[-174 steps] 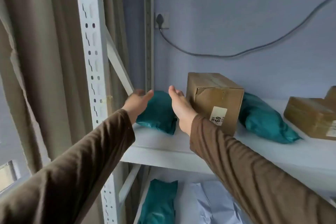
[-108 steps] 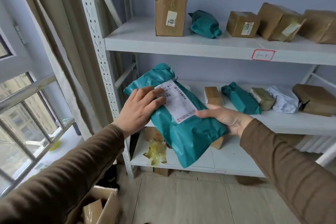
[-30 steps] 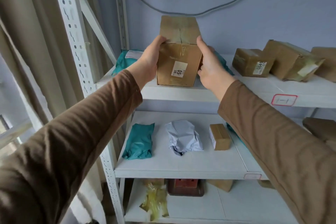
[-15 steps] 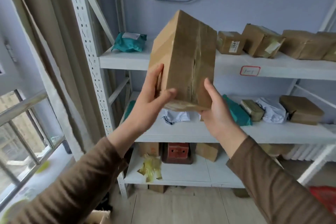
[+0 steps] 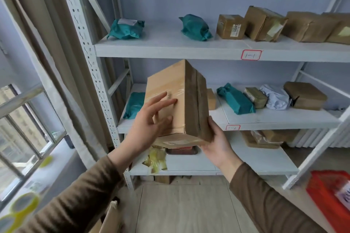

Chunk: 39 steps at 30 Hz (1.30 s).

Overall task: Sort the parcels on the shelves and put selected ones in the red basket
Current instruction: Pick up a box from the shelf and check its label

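I hold a tall brown cardboard box (image 5: 178, 98) tilted in front of the shelves, its label face turned down. My right hand (image 5: 217, 143) cups its lower right corner from beneath, thumb along the taped side. My left hand (image 5: 151, 121) lies against the box's left face with straight, spread fingers. The red basket (image 5: 327, 195) stands on the floor at the lower right, partly cut off by the frame edge, with a white parcel inside.
The top shelf (image 5: 170, 51) carries two teal bags and several brown boxes. The middle shelf (image 5: 274, 119) holds teal bags, a white bag and brown parcels. A window (image 5: 24, 128) and curtain are at left; an open carton (image 5: 109, 219) sits by my left arm.
I have lifted the brown box off the top shelf and lowered it in front of the middle shelf, turning it. My view dropped, bringing the red basket into sight.
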Motion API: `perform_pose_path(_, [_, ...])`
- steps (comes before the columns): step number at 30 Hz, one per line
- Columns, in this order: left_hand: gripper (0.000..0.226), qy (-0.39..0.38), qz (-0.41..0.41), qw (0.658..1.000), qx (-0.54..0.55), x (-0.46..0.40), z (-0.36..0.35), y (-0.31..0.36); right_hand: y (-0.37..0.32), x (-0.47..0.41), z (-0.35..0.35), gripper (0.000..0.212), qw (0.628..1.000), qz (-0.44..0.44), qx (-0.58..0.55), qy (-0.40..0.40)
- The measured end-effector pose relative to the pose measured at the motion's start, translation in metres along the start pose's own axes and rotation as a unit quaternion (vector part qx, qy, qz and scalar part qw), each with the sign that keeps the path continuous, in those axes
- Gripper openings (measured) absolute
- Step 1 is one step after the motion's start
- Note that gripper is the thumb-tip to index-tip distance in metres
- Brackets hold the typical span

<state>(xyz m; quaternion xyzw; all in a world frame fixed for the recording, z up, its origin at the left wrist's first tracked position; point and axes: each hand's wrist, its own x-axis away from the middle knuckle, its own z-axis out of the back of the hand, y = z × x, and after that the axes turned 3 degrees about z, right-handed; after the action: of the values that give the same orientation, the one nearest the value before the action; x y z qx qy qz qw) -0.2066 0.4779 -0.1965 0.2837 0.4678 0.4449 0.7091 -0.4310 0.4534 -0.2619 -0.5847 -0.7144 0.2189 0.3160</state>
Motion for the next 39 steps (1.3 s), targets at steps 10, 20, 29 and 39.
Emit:
perform_pose_path(10, [0.145,0.009,0.147,0.985,0.088,-0.025,0.003,-0.025,0.002,-0.038,0.004,0.055,0.999,0.029,-0.012,0.007])
perform_pose_path(20, [0.095,-0.019,0.100,0.994,0.038,-0.030,0.010,-0.046,-0.016,-0.068,0.029,0.027,0.992,0.063,0.109,0.018])
perform_pose_path(29, [0.074,0.055,-0.097,0.987,-0.113,-0.018,-0.008,-0.074,-0.032,-0.065,0.015,0.029,0.986,0.056,0.155,-0.028])
perform_pose_path(39, [0.101,-0.041,0.191,0.960,0.202,-0.045,0.013,-0.069,-0.036,-0.068,-0.008,0.043,0.972,0.143,0.163,0.088])
